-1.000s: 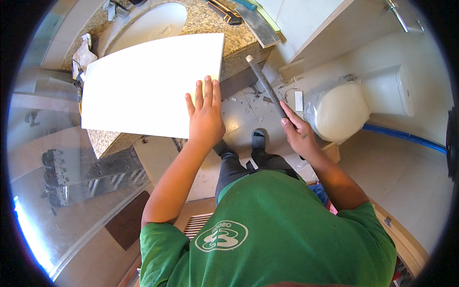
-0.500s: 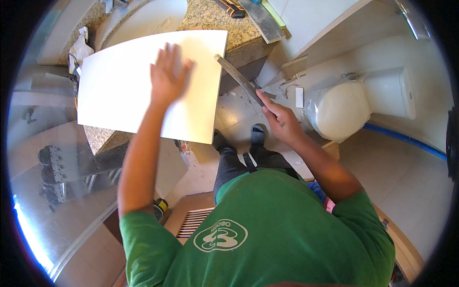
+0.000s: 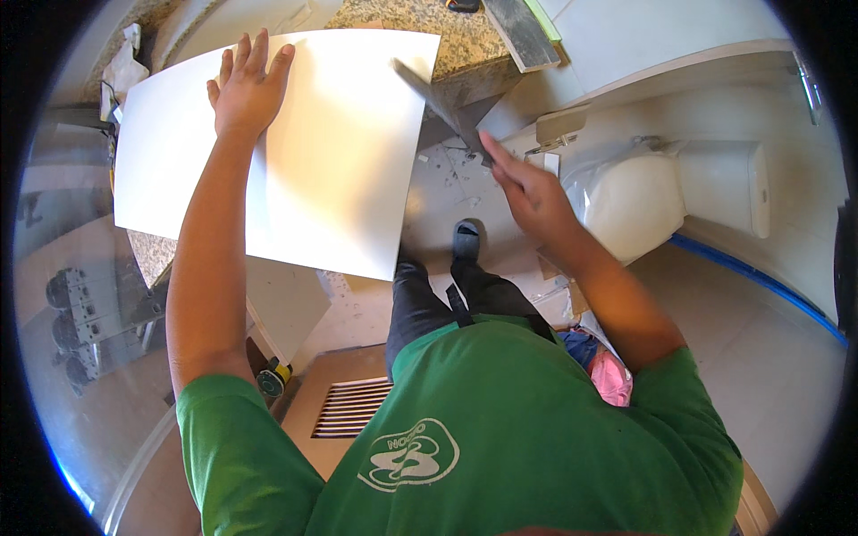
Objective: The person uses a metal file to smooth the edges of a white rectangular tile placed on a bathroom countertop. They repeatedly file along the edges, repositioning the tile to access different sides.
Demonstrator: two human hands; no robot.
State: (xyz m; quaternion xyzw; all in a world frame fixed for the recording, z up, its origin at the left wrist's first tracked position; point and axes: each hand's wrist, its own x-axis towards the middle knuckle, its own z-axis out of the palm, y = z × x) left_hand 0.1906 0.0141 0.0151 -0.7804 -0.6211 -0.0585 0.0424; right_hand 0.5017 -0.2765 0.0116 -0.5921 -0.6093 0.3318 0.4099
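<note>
A large white panel (image 3: 340, 205) lies across the granite counter, its right edge and front corner sticking out past the stone. My left hand (image 3: 248, 96) rests flat on its far left part, fingers spread. In my right hand (image 3: 534, 196) is a long, dark flat file (image 3: 438, 105), gripped at its near end. The file slants up and left across the panel's right edge, its far tip over the white face. Motion blurs the file slightly, and I cannot tell whether it touches the edge.
The granite counter (image 3: 384, 12) shows behind the panel, with a grey strip (image 3: 523, 40) lying on it. To the right stands a toilet (image 3: 639, 201) beside a blue hose (image 3: 760, 281). Debris dots the floor (image 3: 447, 183). A slatted wooden door (image 3: 335, 366) and a yellow-black tool (image 3: 274, 377) are low left.
My left hand has slid left and farther away over the panel. My right hand keeps the file, which now reaches farther over the right edge. The whole view has shifted a little.
</note>
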